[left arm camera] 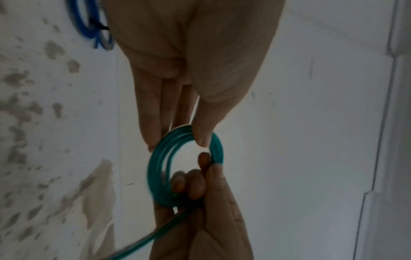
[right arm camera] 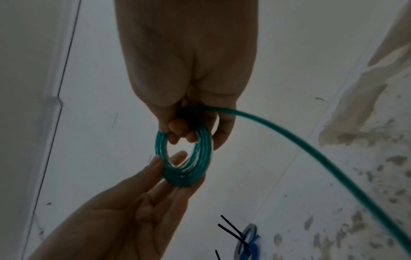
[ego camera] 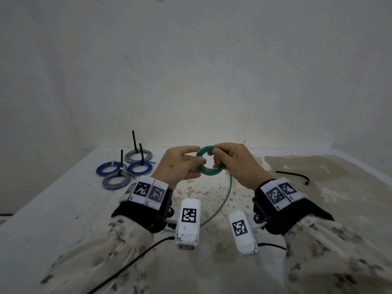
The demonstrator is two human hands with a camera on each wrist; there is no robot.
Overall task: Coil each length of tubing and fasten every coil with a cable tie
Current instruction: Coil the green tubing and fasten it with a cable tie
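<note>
A: How far along is it?

B: Four coils (ego camera: 125, 166) lie at centre left of the head view, two blue and two grey, each with a black tie sticking up. Those look finished. The green coil (ego camera: 209, 161) is the one in hand, held in the air at the middle of the frame, above the table (ego camera: 63, 209).

A: Is it fully wound?

B: No. A loose tail (ego camera: 224, 200) hangs from its lower right and curves down toward the bottom centre, passing behind the wrist cameras. In the right wrist view the tail (right arm camera: 311, 149) sweeps from the top of the coil out to the lower right corner. So I'd judge several turns are made and the rest is still to wind, then tie.

A: Is there a tie for it?

B: One spare tie (ego camera: 294, 176) lies at the right of the head view, well apart from the hands.

A: And the hands?

B: The left hand (ego camera: 180, 164) pinches the coil's left side, thumb on one face and fingers (left arm camera: 153, 123) behind. The right hand (ego camera: 235, 164) grips the right side, with fingertips (right arm camera: 177, 128) curled through the hole. Both wrists are raised, palms turned toward each other, the hands close together across the ring.

A: Any risk?

B: The turns may spring apart if either grip slackens before the tie goes on.
</note>
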